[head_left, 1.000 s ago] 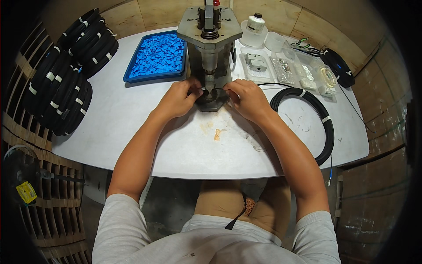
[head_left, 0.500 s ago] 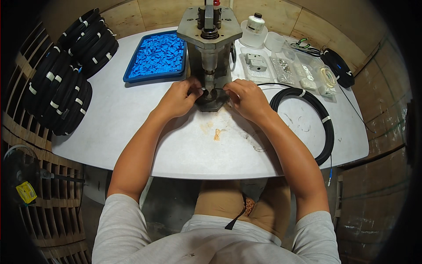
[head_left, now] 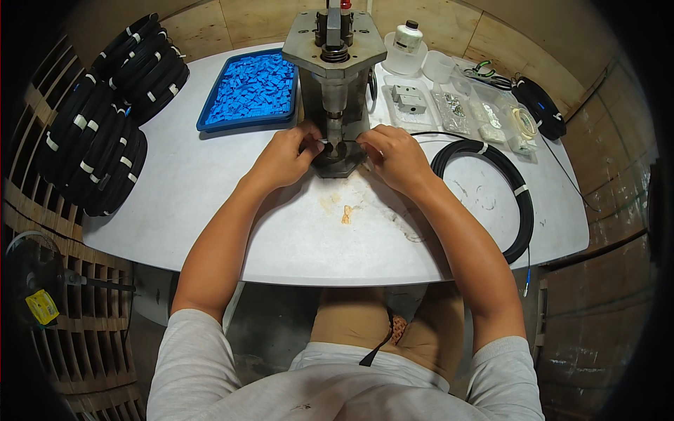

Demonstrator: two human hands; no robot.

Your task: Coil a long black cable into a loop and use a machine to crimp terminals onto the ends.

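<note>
Hands are held almost exactly where they were a second ago: no shift is seen between the earlier views and this one, so the work at the grey metal bench press (head_left: 335, 77) appears to be in a holding phase (positioning, by the look of it). The left hand (head_left: 284, 156) and right hand (head_left: 394, 156) are set either side of the press base, fingertips drawn together toward a small pale part (head_left: 324, 142) at the die. It is probably pinched, though this cannot be told for certain. A coil of black cable (head_left: 491, 189) lies just right of the right hand; a blue tray of blue plastic pieces (head_left: 249, 95) sits behind the left on the white round table (head_left: 210, 210).
</note>
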